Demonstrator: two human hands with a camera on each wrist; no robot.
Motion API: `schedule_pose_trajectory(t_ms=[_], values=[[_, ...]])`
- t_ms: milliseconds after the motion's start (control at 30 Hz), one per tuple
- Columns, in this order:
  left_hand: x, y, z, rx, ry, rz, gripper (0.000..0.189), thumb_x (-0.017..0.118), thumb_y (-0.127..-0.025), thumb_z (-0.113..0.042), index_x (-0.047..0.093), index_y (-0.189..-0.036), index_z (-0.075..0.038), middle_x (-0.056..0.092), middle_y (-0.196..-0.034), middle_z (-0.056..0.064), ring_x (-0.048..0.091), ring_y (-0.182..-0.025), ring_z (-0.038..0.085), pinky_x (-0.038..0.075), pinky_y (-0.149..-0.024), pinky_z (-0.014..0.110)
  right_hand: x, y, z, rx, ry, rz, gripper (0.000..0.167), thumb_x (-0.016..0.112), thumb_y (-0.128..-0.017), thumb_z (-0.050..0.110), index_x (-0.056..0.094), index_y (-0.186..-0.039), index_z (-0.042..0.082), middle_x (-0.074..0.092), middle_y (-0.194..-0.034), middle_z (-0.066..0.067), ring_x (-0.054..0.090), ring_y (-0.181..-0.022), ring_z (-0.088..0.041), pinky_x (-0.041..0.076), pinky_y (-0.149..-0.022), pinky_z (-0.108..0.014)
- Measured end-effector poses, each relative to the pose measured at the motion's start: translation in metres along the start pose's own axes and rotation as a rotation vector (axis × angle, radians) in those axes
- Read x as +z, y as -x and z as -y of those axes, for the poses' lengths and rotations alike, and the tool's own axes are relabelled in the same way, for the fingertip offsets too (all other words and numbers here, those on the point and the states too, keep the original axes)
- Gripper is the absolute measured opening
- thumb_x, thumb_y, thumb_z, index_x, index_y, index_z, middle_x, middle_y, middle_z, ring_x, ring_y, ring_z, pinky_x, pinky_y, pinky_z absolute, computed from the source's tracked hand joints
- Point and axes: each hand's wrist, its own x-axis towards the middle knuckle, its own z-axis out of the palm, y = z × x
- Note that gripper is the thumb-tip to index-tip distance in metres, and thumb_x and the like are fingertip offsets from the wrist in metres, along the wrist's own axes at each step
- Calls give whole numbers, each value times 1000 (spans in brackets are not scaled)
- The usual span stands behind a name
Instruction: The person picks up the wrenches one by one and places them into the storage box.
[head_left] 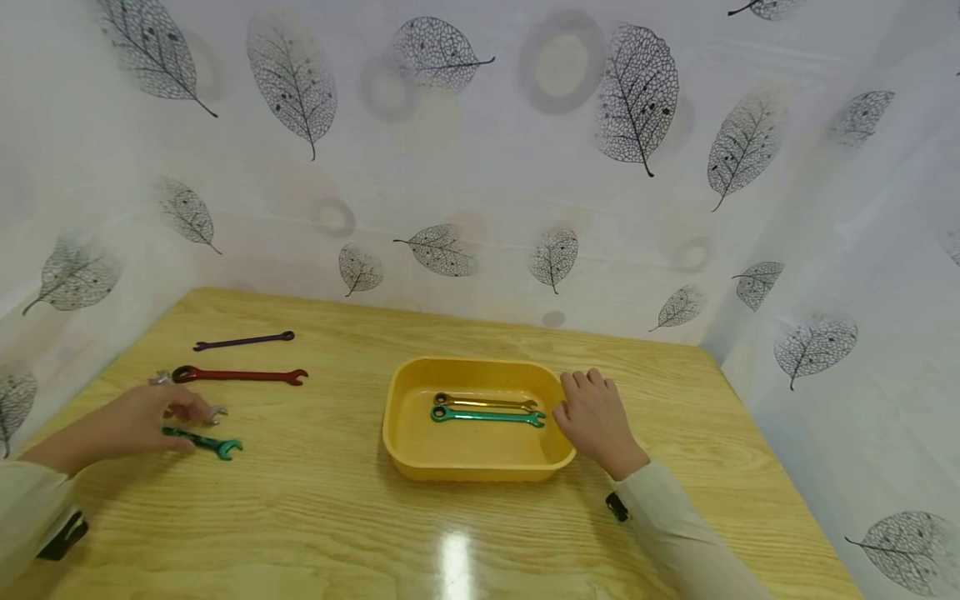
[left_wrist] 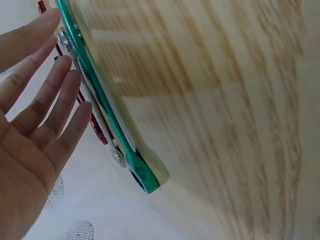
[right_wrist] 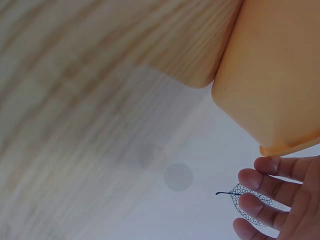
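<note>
My left hand [head_left: 153, 417] hovers over the table's left side, its fingers loosely extended beside a green combination wrench [head_left: 225, 447]. In the left wrist view the thumb and fingers lie along that green wrench [left_wrist: 107, 105] without closing round it. A silver wrench [head_left: 217, 411] lies beyond it, mostly covered by the hand. My right hand [head_left: 600, 421] is at the right rim of a yellow plastic basin [head_left: 480, 473]. In the right wrist view one fingertip touches the rim [right_wrist: 290, 147], fingers relaxed; the thumb is hidden there. Inside the basin lie a gold wrench [head_left: 487, 402] and another green wrench [head_left: 487, 415].
Farther back on the left lie a red wrench [head_left: 240, 376] and a purple wrench [head_left: 243, 341]. The wood-grain table [head_left: 315, 517] is bordered by a white leaf-patterned curtain [head_left: 480, 183] at the back and sides.
</note>
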Motion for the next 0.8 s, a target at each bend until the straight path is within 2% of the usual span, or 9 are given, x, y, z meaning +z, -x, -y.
schedule_pose_trajectory(t_ms=[167,333,467,800], values=[[2,1,6,18,81,51,30,83,-65,-18,65,-88,-21,64,-88,-6,54,-75,-10,50,-61,21,1,0,0,-5,-1,-6,6,54,-82,11,51,-83,5,49,-70,-6,40,-69,-24,30,-62,-33],[1,0,6,-33,111,106,26,81,-67,-17,66,-88,-21,64,-93,1,57,-77,-6,51,-63,20,1,0,-1,-6,-5,-6,7,54,-82,11,51,-83,5,48,-69,-6,39,-68,-24,29,-61,-33],[-1,-1,6,-70,137,139,24,80,-69,-18,68,-89,-20,64,-95,3,59,-78,-3,51,-64,20,2,0,-1,-5,-8,-4,6,54,-82,11,50,-82,6,46,-68,-5,37,-68,-23,28,-61,-32],[-4,-6,4,-87,104,180,17,80,-69,-15,73,-84,-19,68,-89,1,59,-73,-3,51,-63,20,2,1,-1,-13,-17,-19,8,53,-82,10,47,-79,7,43,-66,-4,35,-66,-23,25,-61,-31]])
